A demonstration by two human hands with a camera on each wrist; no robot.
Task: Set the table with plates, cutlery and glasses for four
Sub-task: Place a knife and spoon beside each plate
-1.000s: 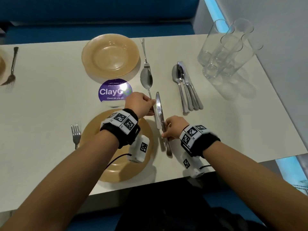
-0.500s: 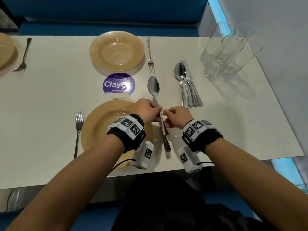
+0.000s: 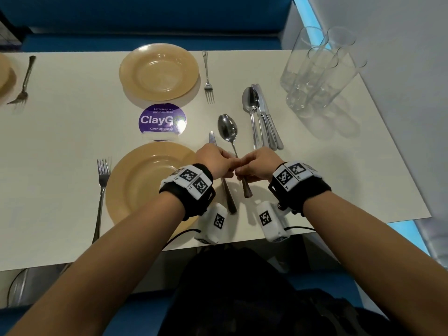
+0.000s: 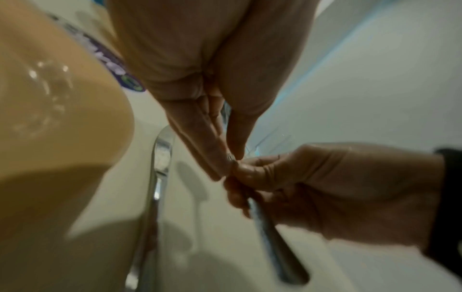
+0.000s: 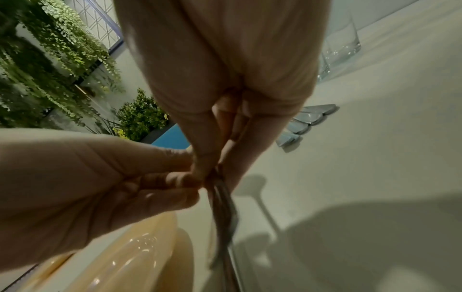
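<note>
A round purple sticker [image 3: 162, 121] lies beyond the grip, and leafy, probably artificial plants [image 5: 50, 59] hang left.

White rectangular table [image 3: 363, 151] filling most of head view; blue bench seat [image 3: 145, 20] running behind its far edge; pale grey wall [image 3: 400, 32] standing at right, strip of cyan light [image 3: 312, 30] glowing along its base; round purple sticker [image 3: 162, 121] lying on tabletop; green hanging plants [image 5: 50, 49] showing in right wrist view.
</note>
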